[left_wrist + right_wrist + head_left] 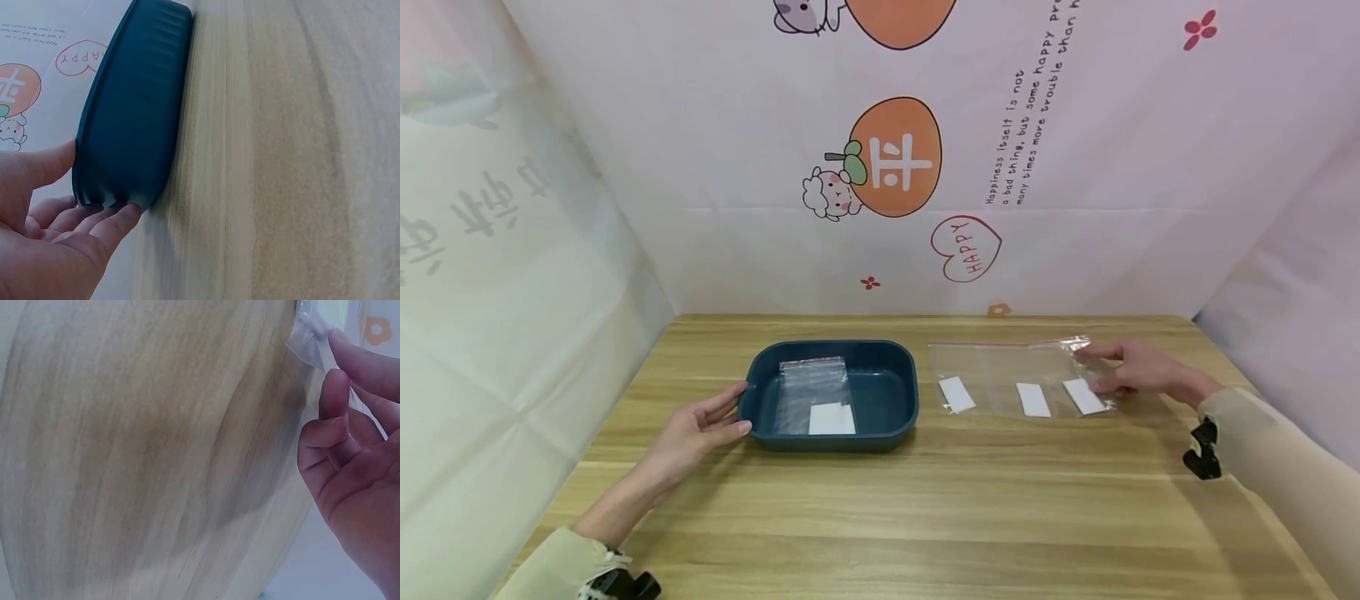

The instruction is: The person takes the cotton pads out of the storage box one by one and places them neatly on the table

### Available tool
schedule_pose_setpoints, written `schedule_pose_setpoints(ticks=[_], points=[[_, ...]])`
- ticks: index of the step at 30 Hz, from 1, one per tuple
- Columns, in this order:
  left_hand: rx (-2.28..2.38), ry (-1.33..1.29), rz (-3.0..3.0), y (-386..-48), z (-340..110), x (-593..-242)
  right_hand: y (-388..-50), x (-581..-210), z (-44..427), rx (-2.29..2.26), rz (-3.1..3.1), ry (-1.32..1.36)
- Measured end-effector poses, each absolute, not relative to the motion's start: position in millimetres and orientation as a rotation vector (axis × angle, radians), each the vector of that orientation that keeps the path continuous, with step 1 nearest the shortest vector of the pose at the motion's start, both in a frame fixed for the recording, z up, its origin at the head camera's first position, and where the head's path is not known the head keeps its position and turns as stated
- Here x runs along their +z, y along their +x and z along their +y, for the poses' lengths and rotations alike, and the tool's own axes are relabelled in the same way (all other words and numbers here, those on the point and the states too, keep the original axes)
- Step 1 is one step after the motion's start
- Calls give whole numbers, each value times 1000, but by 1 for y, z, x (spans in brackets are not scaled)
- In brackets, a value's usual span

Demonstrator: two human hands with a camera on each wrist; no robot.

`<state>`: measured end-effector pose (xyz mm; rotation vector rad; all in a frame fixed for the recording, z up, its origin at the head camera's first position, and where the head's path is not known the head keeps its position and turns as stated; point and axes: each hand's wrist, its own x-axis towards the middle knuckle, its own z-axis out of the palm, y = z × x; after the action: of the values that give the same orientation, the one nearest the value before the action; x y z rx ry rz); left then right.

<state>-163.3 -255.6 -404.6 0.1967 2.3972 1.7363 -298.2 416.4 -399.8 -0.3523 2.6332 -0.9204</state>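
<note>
Clear plastic zip bag with a white rectangular patch (1084,397), head view: right of a dark-teal, rounded-rectangular tray (835,444) on the wood-grain surface (925,525); a level lift by its edge should limit creasing. White printed backdrop (737,167) reads "HAPPY". Left wrist: left hand (56,234), fingers clamped on tray's end. Right wrist: right hand (365,456), fingers pinching bag's edge.
</note>
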Motion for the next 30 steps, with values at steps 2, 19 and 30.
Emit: schedule_pose_setpoints(ticks=[2,19,30], points=[[1744,196,2393,-164,-256,-405,-297,-399,416,-941,2622,-363],[1739,200,2390,-164,-255,-404,-296,-397,421,-886,2681,-392],[1746,198,2386,-163,-255,-405,-288,-383,408,-925,2602,-395]])
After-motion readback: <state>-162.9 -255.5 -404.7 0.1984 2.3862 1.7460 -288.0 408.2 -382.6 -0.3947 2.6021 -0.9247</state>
